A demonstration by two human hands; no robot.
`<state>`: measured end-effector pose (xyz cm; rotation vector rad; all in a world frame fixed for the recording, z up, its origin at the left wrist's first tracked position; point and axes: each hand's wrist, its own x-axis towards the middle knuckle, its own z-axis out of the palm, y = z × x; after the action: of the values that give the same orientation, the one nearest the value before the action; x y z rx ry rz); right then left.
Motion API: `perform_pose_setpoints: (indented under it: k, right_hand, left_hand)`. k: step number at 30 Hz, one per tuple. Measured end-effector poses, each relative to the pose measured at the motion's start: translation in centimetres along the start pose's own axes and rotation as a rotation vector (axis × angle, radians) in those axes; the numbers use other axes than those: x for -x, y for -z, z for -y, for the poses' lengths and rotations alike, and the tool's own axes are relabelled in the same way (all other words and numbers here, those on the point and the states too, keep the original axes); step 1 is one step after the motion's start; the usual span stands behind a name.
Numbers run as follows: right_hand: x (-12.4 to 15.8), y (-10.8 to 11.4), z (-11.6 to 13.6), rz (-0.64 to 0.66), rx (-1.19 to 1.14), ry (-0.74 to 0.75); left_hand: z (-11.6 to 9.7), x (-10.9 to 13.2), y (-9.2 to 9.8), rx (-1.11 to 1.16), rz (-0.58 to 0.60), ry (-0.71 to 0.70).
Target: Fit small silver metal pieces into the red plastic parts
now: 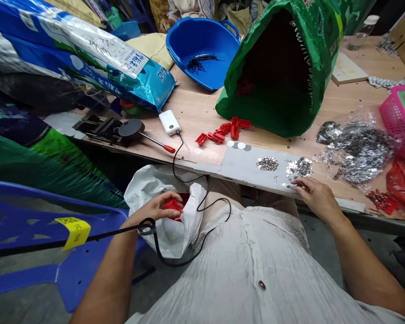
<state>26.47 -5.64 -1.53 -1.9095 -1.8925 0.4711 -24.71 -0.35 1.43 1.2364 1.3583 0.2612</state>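
Observation:
My left hand is closed round a red plastic piece over the mouth of a white sack at my lap. At the table's front edge, the fingertips of my right hand are pinched together by a few small metal bits; whether anything is between them is too small to tell. Just beyond it lies a pile of shiny metal pieces, with a second pile to its left, both on a grey board. Several red plastic pieces lie behind the board.
A green sack gapes open behind the red pieces. A blue basin holds black strips. A hand press, white power bank and cable are left. Clear bags of metal parts and a pink basket are right.

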Motion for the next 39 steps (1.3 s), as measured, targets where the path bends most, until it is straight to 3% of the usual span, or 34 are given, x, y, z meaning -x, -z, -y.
perform_pose_setpoints:
  k: [3, 5, 8, 10, 12, 14, 18, 20, 23, 28, 31, 34, 36, 39]
  right_hand:
    - [0.2, -0.9, 0.0, -0.012, 0.099, 0.017]
    - [0.1, -1.3, 0.0, -0.015, 0.158, 0.026]
    - [-0.1, -1.5, 0.0, -0.015, 0.204, 0.055]
    - [-0.2, -1.5, 0.0, -0.023, 0.209, 0.074]
    - [-0.3, -1.5, 0.1, -0.033, 0.194, 0.079]
    - [-0.3, -1.3, 0.2, -0.036, 0.164, 0.057]
    - [0.0, -1.2, 0.0, -0.006, 0.127, -0.065]
    - [0.2, -1.3, -0.3, 0.013, 0.111, -0.105]
    - [0.4, -1.6, -0.6, 0.005, 0.073, -0.118]
    - [0.2, -1.8, 0.2, -0.044, 0.003, -0.079]
    - [0.0, -1.8, 0.7, -0.084, -0.046, -0.06]
    - [-0.2, -2.0, 1.2, -0.109, -0.124, -0.048]
    - [-0.4, -2.1, 1.8, -0.112, -0.187, -0.043]
    - [-0.9, -2.5, 3.5, -0.089, -0.283, -0.027]
  left_hand:
    - [1.2, 0.9, 1.3, -0.309, -0.185, 0.081]
    - [0.4, 1.2, 0.9, -0.32, -0.207, 0.074]
    - [-2.5, 1.1, -1.0, -0.091, 0.068, -0.027]
    - [-4.7, 0.2, -2.3, 0.022, 0.151, -0.141]
    - [-6.6, -1.9, -3.3, 0.07, 0.049, -0.289]
    - [-7.9, -5.0, -3.9, 0.083, -0.157, -0.424]
    - [-9.8, -11.7, -3.4, -0.252, -0.616, -0.498]
    - [-10.5, -14.3, -2.9, -0.433, -0.725, -0.482]
    - [-11.3, -16.9, -2.1, -0.539, -0.76, -0.358]
    - [-11.4, -18.0, -1.4, -0.477, -0.747, -0.292]
    - [-11.0, -17.0, -1.6, -0.404, -0.745, -0.313]
    - [-10.6, -15.0, -3.0, -0.251, -0.689, -0.336]
    - [-10.2, -13.4, -4.7, 0.14, -0.477, -0.338]
    - [-9.7, -10.9, -8.2, 0.779, 0.024, -0.288]
